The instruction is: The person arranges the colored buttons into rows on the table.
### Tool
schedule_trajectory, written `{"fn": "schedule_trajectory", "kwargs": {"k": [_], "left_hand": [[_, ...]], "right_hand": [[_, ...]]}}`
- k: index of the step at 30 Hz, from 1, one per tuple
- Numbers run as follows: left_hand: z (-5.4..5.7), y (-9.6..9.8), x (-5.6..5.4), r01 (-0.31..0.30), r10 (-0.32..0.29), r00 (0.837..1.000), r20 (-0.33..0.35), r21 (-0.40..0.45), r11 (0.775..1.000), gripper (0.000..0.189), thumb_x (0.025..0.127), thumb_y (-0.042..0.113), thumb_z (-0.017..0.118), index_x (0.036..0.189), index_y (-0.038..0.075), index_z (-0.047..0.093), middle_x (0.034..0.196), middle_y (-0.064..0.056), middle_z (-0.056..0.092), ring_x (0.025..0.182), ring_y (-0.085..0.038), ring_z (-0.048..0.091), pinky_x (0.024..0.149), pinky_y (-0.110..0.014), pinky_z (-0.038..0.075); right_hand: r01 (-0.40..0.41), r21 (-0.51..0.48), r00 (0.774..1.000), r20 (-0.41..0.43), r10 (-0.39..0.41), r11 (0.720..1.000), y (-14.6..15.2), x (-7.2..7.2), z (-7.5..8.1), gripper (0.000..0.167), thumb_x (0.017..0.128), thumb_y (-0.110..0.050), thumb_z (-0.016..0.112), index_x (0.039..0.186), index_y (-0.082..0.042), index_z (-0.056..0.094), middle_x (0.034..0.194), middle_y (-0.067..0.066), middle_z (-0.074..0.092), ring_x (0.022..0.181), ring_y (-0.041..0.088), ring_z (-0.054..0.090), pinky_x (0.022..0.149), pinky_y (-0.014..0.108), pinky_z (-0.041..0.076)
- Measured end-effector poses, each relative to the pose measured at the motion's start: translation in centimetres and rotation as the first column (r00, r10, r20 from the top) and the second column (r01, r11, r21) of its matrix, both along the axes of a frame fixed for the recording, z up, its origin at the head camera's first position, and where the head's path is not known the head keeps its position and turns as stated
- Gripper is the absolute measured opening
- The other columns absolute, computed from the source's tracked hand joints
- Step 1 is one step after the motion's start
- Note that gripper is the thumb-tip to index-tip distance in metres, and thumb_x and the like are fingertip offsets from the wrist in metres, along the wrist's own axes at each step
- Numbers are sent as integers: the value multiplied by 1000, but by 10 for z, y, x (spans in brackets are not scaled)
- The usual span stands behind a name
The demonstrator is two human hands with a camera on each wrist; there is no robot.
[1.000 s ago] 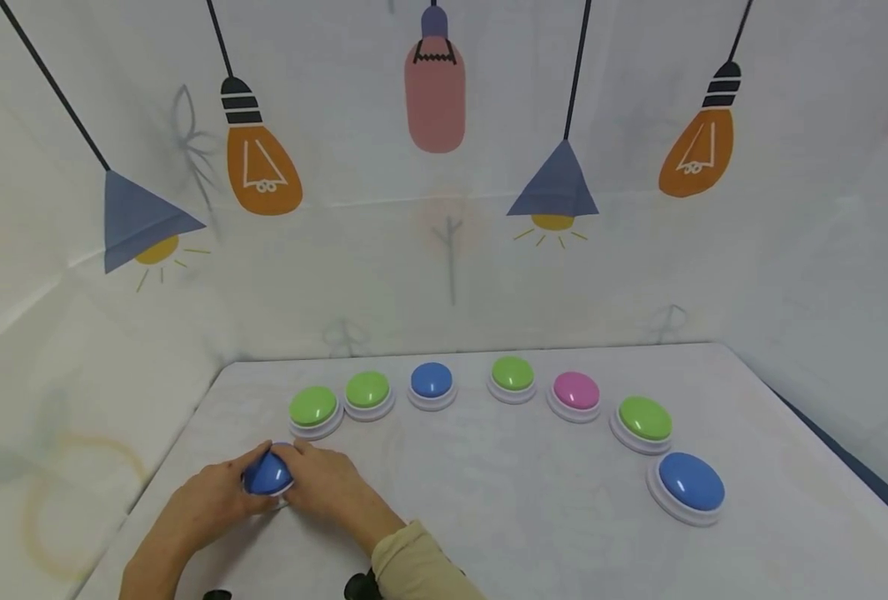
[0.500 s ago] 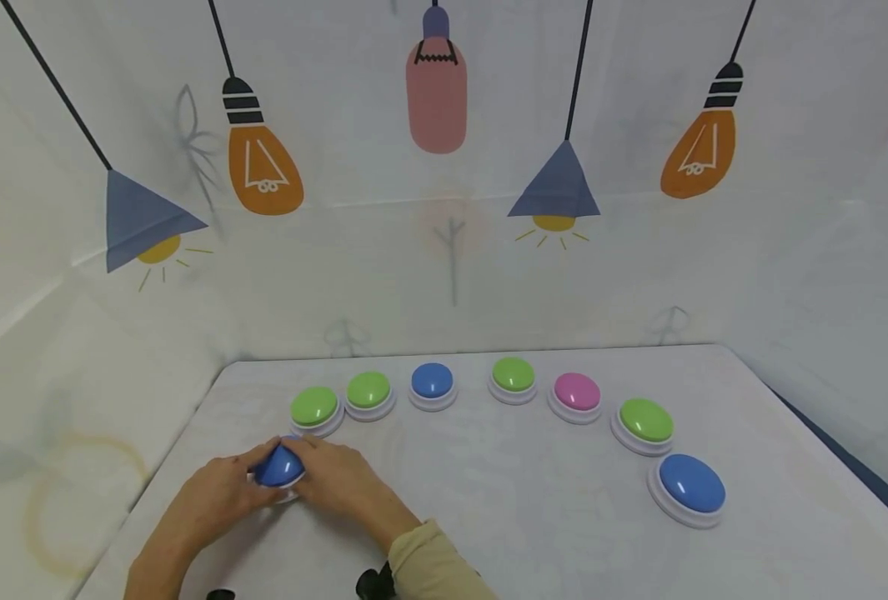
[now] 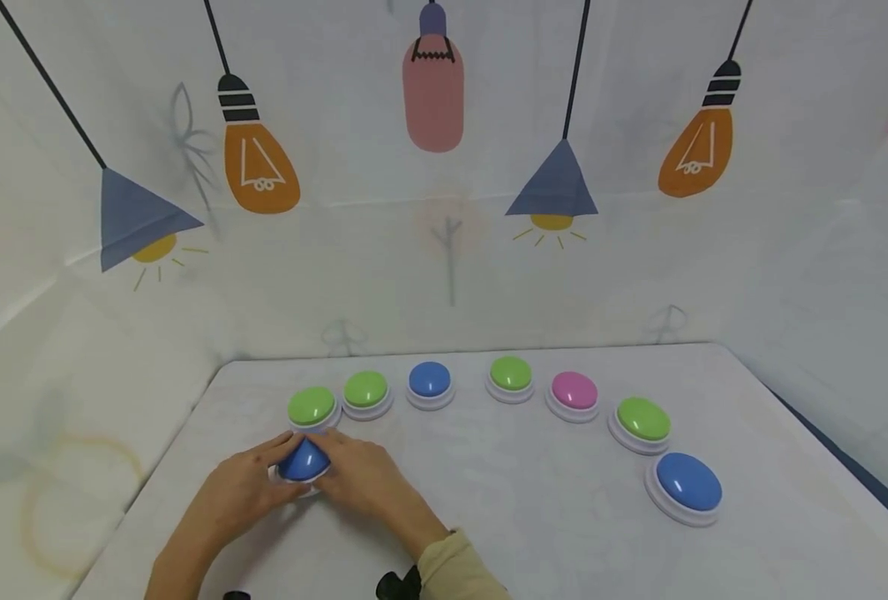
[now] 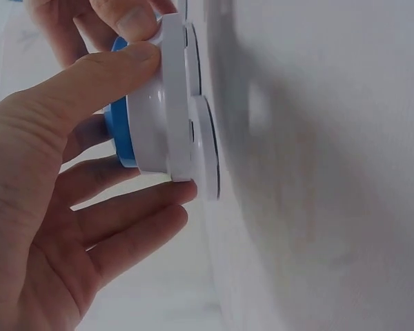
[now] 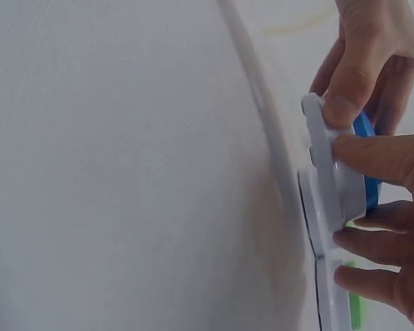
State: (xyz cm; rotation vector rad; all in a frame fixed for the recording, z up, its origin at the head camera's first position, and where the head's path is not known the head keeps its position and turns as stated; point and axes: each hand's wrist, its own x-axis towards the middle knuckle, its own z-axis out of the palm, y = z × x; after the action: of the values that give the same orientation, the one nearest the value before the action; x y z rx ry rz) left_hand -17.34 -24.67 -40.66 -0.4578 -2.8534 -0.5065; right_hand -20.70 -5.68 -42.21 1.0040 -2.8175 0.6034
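Both hands hold a blue push button with a white round base (image 3: 303, 461) at the left of the table. My left hand (image 3: 237, 500) grips its left side, thumb on the near rim. From the right, my right hand (image 3: 372, 477) grips it with its thumb also at the near side. In the left wrist view the white base (image 4: 148, 117) looks raised off the surface and slightly tilted. The right wrist view shows small feet under it. Just behind it sits a green button (image 3: 312, 406), its front partly hidden by the hands and the held button.
Along the white table (image 3: 504, 508) an arc of buttons continues: a green one (image 3: 365, 389), a blue one (image 3: 429, 379), another green one (image 3: 510, 373), a pink one (image 3: 574, 390), a green one (image 3: 643, 418) and a large blue one (image 3: 689, 482). A lamp-printed cloth (image 3: 444, 275) hangs behind.
Both hands have carried the blue button to the right and slightly away, close in front of the leftmost green button. The other buttons stay where they were.
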Motion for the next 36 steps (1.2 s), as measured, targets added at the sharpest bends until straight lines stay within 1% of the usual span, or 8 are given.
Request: {"fn": "schedule_trajectory", "kwargs": {"k": [3,7,11,18,21,26,28,36], "left_hand": [[-2,7,-1,17,-16,1000,-25,8,1000,66,74,35,85,129,3,65,130,-19,64,110,-42,64,87,-55,53],[-6,16,-3,29,-28,997,-66,16,999,65,73,32,86,129,5,66,131,-20,63,110,-41,65,87,-53,54],[-8,25,-7,52,-49,989,-139,17,998,64,73,31,87,128,6,66,133,-18,62,109,-39,66,84,-50,56],[-13,42,-12,110,-93,954,-286,42,993,63,68,27,90,124,7,70,129,-16,65,98,-37,70,76,-46,58],[-18,49,-13,129,-108,940,-325,44,991,63,66,26,91,123,8,70,127,-16,66,93,-36,71,73,-43,59],[-24,58,-14,190,-161,914,-373,40,981,64,65,24,92,123,6,70,125,-18,66,92,-34,72,72,-40,59],[-25,62,-14,194,-166,916,-366,41,980,64,65,25,92,123,6,70,126,-19,66,94,-34,71,73,-40,59],[-23,73,-14,152,-143,954,-262,15,988,62,70,28,89,127,11,68,131,-16,64,93,-33,72,76,-40,59]], "right_hand": [[4,-6,1000,-23,-4,1000,8,0,-1,62,89,-32,73,146,-22,50,138,-4,59,115,10,63,92,25,52],[24,-7,1000,-13,-24,1000,18,0,-1,62,89,-31,73,145,-21,50,139,0,59,116,15,63,91,29,53],[52,-27,999,1,-52,998,27,-2,0,62,89,-30,73,145,-20,50,140,4,59,118,19,63,93,34,54],[61,-56,998,6,-61,997,45,-3,6,60,91,-30,72,146,-19,50,143,6,56,125,20,59,99,35,51],[50,-80,999,14,-49,996,54,-3,7,58,91,-29,71,145,-17,51,143,5,57,125,20,59,99,35,51],[46,-76,998,40,-43,996,68,-5,9,56,91,-27,71,143,-17,53,139,-1,60,119,16,62,98,32,51],[43,-68,998,44,-40,997,72,-6,9,56,91,-27,72,143,-16,54,137,-1,61,117,15,63,96,31,52],[47,-49,997,68,-44,998,80,-6,9,55,92,-29,71,142,-15,54,137,4,62,120,18,62,98,33,51]]}}
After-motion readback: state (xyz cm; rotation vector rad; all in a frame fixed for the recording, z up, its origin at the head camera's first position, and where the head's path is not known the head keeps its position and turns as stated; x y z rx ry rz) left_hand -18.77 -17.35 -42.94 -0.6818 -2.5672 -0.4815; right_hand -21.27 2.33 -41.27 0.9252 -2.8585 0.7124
